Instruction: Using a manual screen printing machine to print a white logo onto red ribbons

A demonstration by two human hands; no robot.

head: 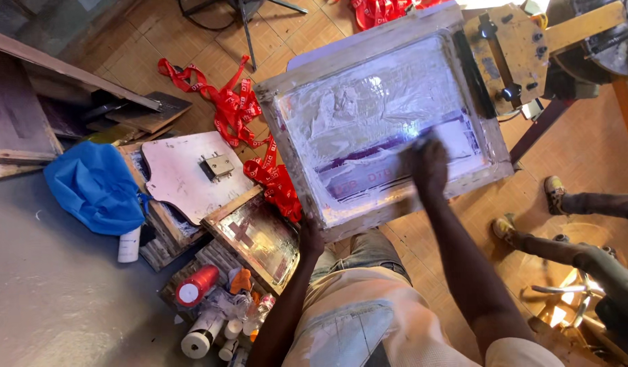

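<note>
Wood frames a large printing screen (368, 115) that lies tilted across the middle of the head view, its mesh smeared with white ink and crossed by a purple band. The right hand (426, 163) presses down on the mesh near the lower right part of the screen, fingers bent over something beneath them; the hand is blurred, so what it has hold of cannot be told. The left hand (310, 238) grips the near edge of the frame at its lower left corner, fingers wrapped shut around the wood. The far end of the screen meets a wooden clamp block (508, 54) with dark knobs at the upper right. Red ribbons (249, 129) trail over the tiled floor just left of the screen and run under its near corner. Beside them lies a pale board (185, 173) with a small metal fitting on it, and next to that, just below the left hand, a smaller frame (256, 238) with a glossy surface. A blue cloth (96, 187) is heaped at the left, with a red spool (195, 285) and several white rolls (202, 333) nearer the person's legs. At the right edge another person's feet (531, 211), in sandals, rest on the floor, well apart from the hands.
</note>
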